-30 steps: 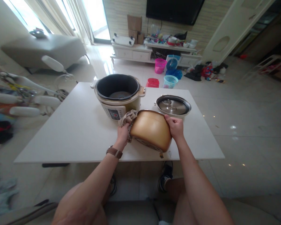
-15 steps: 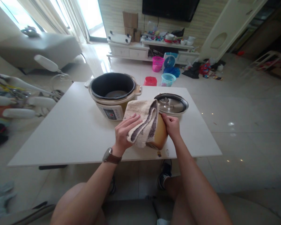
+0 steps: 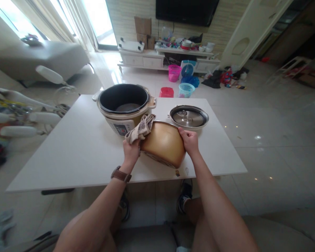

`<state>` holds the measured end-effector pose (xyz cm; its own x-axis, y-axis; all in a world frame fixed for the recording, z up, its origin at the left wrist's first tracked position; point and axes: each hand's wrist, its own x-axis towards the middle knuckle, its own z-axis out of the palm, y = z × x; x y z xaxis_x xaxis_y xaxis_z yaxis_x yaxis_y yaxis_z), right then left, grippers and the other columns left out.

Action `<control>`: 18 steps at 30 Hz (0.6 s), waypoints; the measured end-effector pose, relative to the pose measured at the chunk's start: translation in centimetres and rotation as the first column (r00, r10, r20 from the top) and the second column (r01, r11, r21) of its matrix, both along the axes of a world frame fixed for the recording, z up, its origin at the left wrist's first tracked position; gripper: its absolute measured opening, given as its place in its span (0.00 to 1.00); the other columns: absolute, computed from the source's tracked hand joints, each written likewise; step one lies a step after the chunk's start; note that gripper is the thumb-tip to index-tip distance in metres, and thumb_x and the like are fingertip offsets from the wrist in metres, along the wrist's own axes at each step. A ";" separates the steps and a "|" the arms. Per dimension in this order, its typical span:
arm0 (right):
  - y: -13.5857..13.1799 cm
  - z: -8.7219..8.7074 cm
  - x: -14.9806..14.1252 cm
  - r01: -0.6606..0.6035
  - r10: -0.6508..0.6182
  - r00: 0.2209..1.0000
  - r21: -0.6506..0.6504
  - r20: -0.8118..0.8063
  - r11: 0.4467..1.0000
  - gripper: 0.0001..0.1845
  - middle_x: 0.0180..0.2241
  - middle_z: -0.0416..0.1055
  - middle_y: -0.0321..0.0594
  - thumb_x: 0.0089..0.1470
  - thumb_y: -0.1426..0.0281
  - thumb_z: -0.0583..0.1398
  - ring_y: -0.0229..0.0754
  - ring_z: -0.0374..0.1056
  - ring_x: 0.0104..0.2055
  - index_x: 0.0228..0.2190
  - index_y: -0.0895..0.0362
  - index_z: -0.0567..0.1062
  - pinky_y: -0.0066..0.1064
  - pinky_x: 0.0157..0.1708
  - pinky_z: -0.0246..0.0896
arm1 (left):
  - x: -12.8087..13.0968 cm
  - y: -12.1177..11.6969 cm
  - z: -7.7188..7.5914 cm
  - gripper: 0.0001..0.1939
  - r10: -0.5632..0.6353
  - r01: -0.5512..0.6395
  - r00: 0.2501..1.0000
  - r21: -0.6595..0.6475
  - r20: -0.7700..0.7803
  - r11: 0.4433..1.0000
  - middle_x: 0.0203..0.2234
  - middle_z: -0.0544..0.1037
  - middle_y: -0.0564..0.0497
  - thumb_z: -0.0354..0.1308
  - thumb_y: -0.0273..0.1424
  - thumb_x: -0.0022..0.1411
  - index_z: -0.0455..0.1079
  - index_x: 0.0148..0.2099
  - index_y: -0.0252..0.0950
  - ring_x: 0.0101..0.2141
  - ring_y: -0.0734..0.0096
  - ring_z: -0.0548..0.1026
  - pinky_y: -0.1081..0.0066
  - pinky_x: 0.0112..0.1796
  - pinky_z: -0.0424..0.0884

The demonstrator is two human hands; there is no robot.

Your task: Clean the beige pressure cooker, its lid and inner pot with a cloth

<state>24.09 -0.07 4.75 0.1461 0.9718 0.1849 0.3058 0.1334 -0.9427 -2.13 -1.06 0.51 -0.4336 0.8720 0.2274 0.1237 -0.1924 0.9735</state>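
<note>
A gold-coloured inner pot [image 3: 162, 143] lies tilted on the white table [image 3: 76, 154], its outer wall and base turned toward me. My right hand [image 3: 189, 140] grips its right rim. My left hand [image 3: 131, 151] is closed on a beige striped cloth [image 3: 141, 128] and presses it against the pot's left side. Behind them stands the cooker body [image 3: 123, 106], open and dark inside.
The cooker's steel lid [image 3: 189, 117] lies upside down on the table's right part. A drying rack [image 3: 23, 115] stands at the left. Coloured baskets [image 3: 185, 90] sit on the floor beyond the table. My knees are below the table's near edge.
Half a second ago the cloth was spread over the top of the pot under my left hand. It has now slid down to the pot's left side, uncovering the gold wall. My right hand stayed put.
</note>
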 end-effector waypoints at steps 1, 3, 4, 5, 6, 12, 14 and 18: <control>0.0 0.0 0.0 -0.002 0.002 1.000 0.001 -0.002 1.000 0.40 0.19 0.44 0.30 0.55 0.35 0.60 0.33 0.41 0.24 0.16 0.51 0.51 0.33 0.24 0.34 | 0.0 0.3 -0.5 0.17 0.032 -0.024 0.994 -0.080 0.103 0.997 0.45 0.86 0.46 0.68 0.35 0.53 0.81 0.46 0.36 0.51 0.54 0.82 0.57 0.58 0.76; 0.1 -0.1 0.1 -0.004 0.004 1.000 0.003 -0.004 1.000 0.40 0.19 0.44 0.30 0.55 0.35 0.61 0.33 0.41 0.24 0.16 0.51 0.51 0.33 0.24 0.34 | 0.0 0.6 -1.4 0.20 0.105 -0.024 0.949 -0.262 0.298 0.965 0.45 0.85 0.44 0.68 0.34 0.51 0.80 0.47 0.35 0.50 0.54 0.82 0.54 0.57 0.76; 0.1 -0.1 0.1 -0.004 0.004 1.000 0.003 -0.004 1.000 0.40 0.19 0.44 0.30 0.55 0.35 0.61 0.33 0.41 0.24 0.16 0.51 0.51 0.33 0.25 0.34 | 0.1 0.7 -1.7 0.20 0.137 -0.012 0.922 -0.327 0.363 0.945 0.46 0.85 0.43 0.68 0.33 0.51 0.80 0.47 0.34 0.50 0.54 0.82 0.54 0.57 0.76; 0.1 -0.1 0.1 -0.004 0.004 1.000 0.003 -0.005 1.000 0.40 0.19 0.44 0.30 0.55 0.34 0.61 0.33 0.41 0.24 0.16 0.51 0.51 0.33 0.25 0.34 | 0.3 0.8 -1.9 0.20 0.158 -0.006 0.906 -0.360 0.393 0.933 0.46 0.85 0.43 0.69 0.33 0.50 0.80 0.47 0.34 0.50 0.53 0.82 0.53 0.57 0.76; 0.1 -0.1 0.1 -0.002 0.002 1.000 0.002 -0.008 1.000 0.40 0.19 0.44 0.30 0.55 0.34 0.61 0.33 0.41 0.24 0.16 0.51 0.51 0.33 0.25 0.34 | 0.4 0.8 -2.0 0.20 0.168 -0.019 0.907 -0.360 0.387 0.933 0.46 0.85 0.42 0.69 0.34 0.50 0.80 0.46 0.34 0.51 0.53 0.82 0.54 0.57 0.76; 0.0 0.1 -0.1 -0.004 0.004 1.000 -0.008 -0.019 1.000 0.41 0.19 0.44 0.30 0.54 0.33 0.61 0.33 0.41 0.24 0.16 0.51 0.51 0.33 0.24 0.34 | 0.6 -0.6 0.1 0.13 0.071 -0.069 0.997 0.056 -0.037 0.996 0.42 0.86 0.46 0.67 0.35 0.58 0.82 0.44 0.36 0.49 0.54 0.83 0.57 0.55 0.78; 0.0 0.1 -0.2 -0.003 0.003 1.000 -0.011 -0.018 1.000 0.41 0.19 0.44 0.30 0.54 0.33 0.60 0.33 0.41 0.24 0.16 0.51 0.51 0.33 0.24 0.34 | 0.6 -1.5 1.3 0.13 -0.004 0.056 0.973 0.218 -0.232 0.974 0.43 0.87 0.45 0.64 0.34 0.61 0.83 0.46 0.36 0.49 0.53 0.84 0.55 0.55 0.78; 0.0 0.0 -0.2 -0.015 0.014 1.000 -0.026 -0.020 1.000 0.41 0.19 0.45 0.30 0.54 0.32 0.59 0.33 0.41 0.24 0.16 0.51 0.52 0.33 0.24 0.34 | 0.6 -2.8 2.8 0.18 -0.105 0.319 0.859 0.364 -0.501 0.875 0.56 0.83 0.42 0.63 0.33 0.65 0.82 0.55 0.39 0.59 0.51 0.80 0.51 0.62 0.74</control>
<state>23.85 -0.12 4.79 0.1356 0.9782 0.1570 0.2849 0.1133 -0.9518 -1.49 -3.84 3.33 -0.0028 0.7009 0.7132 0.4349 -0.6414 0.6321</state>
